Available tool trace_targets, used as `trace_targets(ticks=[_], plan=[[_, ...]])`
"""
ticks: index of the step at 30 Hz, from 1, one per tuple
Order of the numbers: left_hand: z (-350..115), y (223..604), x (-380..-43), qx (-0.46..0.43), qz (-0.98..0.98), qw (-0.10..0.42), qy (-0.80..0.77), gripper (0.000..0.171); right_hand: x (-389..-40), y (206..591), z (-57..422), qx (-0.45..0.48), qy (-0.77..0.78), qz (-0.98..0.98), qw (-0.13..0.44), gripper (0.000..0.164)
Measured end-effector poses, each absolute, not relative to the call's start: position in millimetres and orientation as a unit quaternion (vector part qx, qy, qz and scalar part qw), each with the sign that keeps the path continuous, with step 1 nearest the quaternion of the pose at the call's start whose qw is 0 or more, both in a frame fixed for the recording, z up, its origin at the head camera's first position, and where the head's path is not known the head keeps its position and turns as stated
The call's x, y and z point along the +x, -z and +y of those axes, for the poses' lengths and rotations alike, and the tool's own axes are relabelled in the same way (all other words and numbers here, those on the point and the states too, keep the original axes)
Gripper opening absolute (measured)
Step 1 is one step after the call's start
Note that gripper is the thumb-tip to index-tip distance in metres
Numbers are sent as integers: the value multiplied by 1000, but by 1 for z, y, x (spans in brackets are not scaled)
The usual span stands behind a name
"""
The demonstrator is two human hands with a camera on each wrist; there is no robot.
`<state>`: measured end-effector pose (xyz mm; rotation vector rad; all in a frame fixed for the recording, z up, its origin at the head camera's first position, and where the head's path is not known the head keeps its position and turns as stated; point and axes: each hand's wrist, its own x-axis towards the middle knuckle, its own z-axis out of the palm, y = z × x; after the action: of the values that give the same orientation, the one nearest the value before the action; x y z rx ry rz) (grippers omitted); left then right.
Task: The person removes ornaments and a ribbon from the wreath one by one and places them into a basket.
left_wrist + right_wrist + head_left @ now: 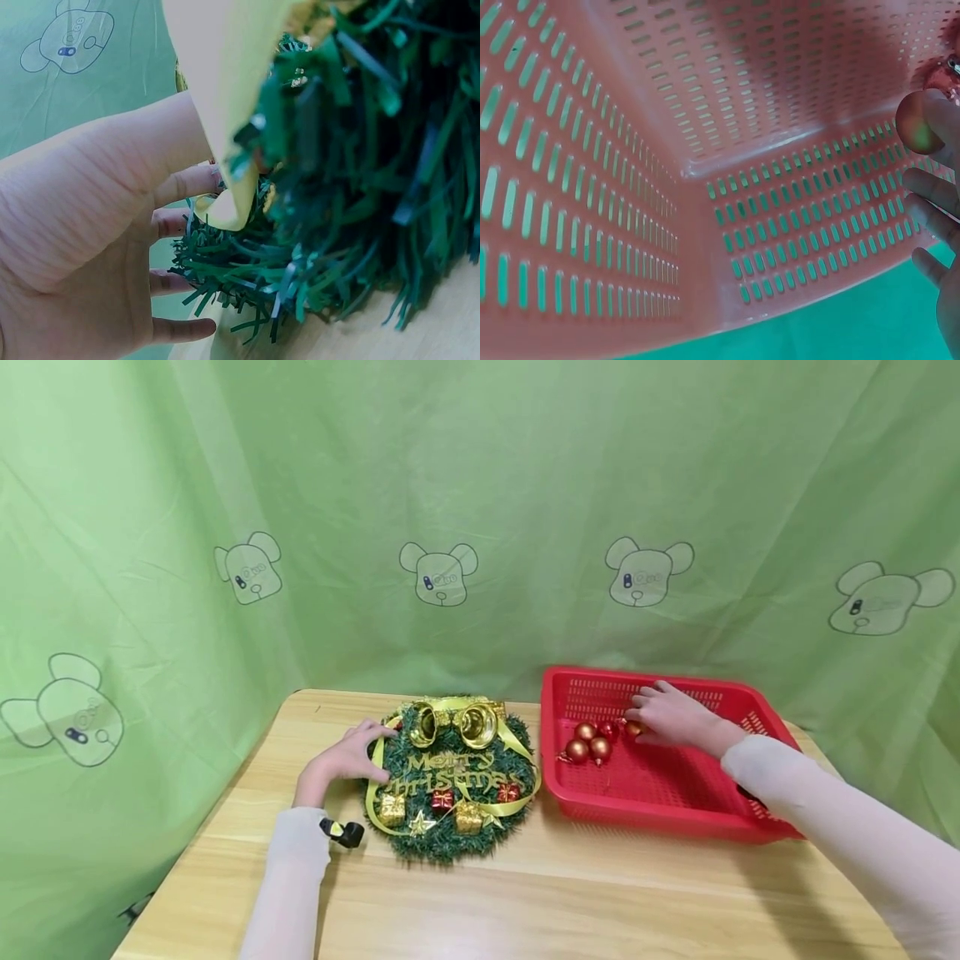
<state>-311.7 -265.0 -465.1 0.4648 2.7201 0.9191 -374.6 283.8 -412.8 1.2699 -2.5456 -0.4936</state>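
A green tinsel Christmas wreath point(442, 846) lies on the table, with gold bells point(477, 727), small gift boxes point(468, 817), "Merry Christmas" lettering and yellow ribbon point(225, 204). At its left edge my left hand point(351, 757) rests with fingers spread and mostly straight against the tinsel. Inside the red basket, my right hand point(670, 713) pinches a gold bauble point(916, 126), partly covered by its fingers. Several other gold baubles point(600, 748) sit to the left of that hand, along with a shiny red bauble point(608, 731).
The red perforated plastic basket point(660, 816) stands on the right of the wooden table point(480, 910), close beside the wreath. Behind hangs a green curtain point(480, 468) with bear-head prints. A black strap device point(342, 833) sits at the left wrist.
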Motion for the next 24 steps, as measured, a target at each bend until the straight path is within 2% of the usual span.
trace_targets(ticks=[9,19,24], plan=[[-262,465,-310,155,931,113,-312,86,-377,432,290,455,157,-862,160,36],[-262,465,-310,160,931,118,-305,86,-374,439,293,455,152,-862,166,36],[-263,463,-309,155,933,115,-304,85,-375,439,291,448,157,-867,148,36]])
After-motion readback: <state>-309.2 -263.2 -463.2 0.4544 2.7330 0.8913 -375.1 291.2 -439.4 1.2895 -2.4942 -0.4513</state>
